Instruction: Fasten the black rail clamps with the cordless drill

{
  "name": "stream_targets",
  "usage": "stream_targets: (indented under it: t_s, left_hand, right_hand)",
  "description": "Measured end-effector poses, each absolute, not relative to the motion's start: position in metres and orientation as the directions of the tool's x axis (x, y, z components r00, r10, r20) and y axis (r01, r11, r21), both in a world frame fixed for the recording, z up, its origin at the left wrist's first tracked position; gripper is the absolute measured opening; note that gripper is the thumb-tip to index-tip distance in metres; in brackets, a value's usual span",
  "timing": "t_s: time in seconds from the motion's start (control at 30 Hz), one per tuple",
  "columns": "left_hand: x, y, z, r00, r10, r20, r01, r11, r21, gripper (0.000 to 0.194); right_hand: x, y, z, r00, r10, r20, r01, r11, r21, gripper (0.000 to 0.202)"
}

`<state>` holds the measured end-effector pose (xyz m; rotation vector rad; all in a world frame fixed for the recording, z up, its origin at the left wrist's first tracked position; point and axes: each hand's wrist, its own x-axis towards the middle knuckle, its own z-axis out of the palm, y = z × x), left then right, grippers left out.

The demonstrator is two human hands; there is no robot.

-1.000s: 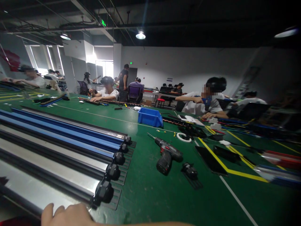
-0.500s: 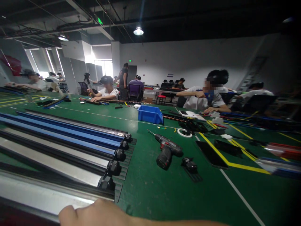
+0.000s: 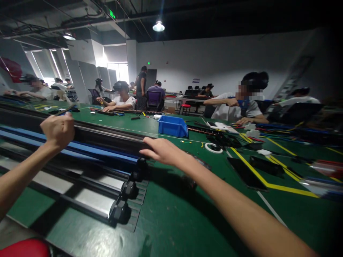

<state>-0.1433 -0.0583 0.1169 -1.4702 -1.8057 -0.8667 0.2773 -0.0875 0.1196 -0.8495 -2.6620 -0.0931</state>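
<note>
A long dark rail (image 3: 107, 137) with a shiny edge is in both my hands, over the far side of a row of rails. My left hand (image 3: 57, 131) is wrapped round it at the left. My right hand (image 3: 162, 150) grips its right end, thumb and fingers around the edge. Beneath and nearer to me lie blue rails (image 3: 99, 157) and silver-topped rails (image 3: 92, 196), side by side. Black end fittings (image 3: 122, 210) with slotted flat plates cap their right ends. My right forearm hides most of a cordless drill (image 3: 202, 162).
A blue bin (image 3: 171, 126) stands beyond my right hand, with a white ring (image 3: 213, 148) to its right. A flat black panel (image 3: 246, 173) lies on the green table (image 3: 171, 221). Co-workers sit opposite. A red seat (image 3: 25, 248) is at lower left.
The long rail has moved from the table's near edge to the far side of the row. My left hand has come into view, and my right hand has moved forward with the rail.
</note>
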Motion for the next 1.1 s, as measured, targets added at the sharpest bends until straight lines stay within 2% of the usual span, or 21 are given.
stream_targets:
  t_s: [0.03, 0.13, 0.3, 0.47, 0.63, 0.83, 1.1]
  left_hand:
    - [-0.138, -0.044, 0.113, -0.165, 0.528, 0.833, 0.975, 0.213, 0.058, 0.060]
    - [-0.119, 0.004, 0.100, -0.080, 0.572, 0.816, 0.975, 0.217, -0.057, 0.063]
    - [-0.098, 0.070, 0.077, -0.067, 0.658, 0.750, 0.983, 0.173, -0.064, 0.070]
    - [-0.093, 0.118, 0.058, -0.006, 0.758, 0.652, 0.984, 0.122, -0.132, 0.078]
    - [-0.092, 0.146, 0.039, -0.035, 0.849, 0.527, 0.987, 0.112, -0.116, 0.086]
    - [-0.095, 0.153, 0.017, 0.048, 0.889, 0.456, 0.981, 0.043, -0.187, 0.080]
    - [-0.103, 0.150, 0.014, 0.007, 0.923, 0.385, 0.993, 0.039, -0.110, 0.083]
  right_hand:
    - [0.282, -0.070, 0.115, -0.751, 0.558, 0.354, 0.592, 0.806, -0.014, 0.031]
    - [0.294, -0.029, 0.100, -0.705, 0.580, 0.409, 0.652, 0.756, 0.053, 0.034]
    - [0.304, 0.018, 0.078, -0.669, 0.595, 0.444, 0.696, 0.712, 0.094, 0.039]
    - [0.306, 0.059, 0.048, -0.639, 0.631, 0.439, 0.721, 0.691, 0.056, 0.038]
    - [0.302, 0.086, 0.020, -0.633, 0.646, 0.426, 0.729, 0.683, 0.048, 0.038]
    - [0.298, 0.095, 0.008, -0.649, 0.652, 0.392, 0.728, 0.682, 0.070, 0.039]
    - [0.296, 0.091, 0.002, -0.643, 0.664, 0.381, 0.726, 0.687, 0.026, 0.042]
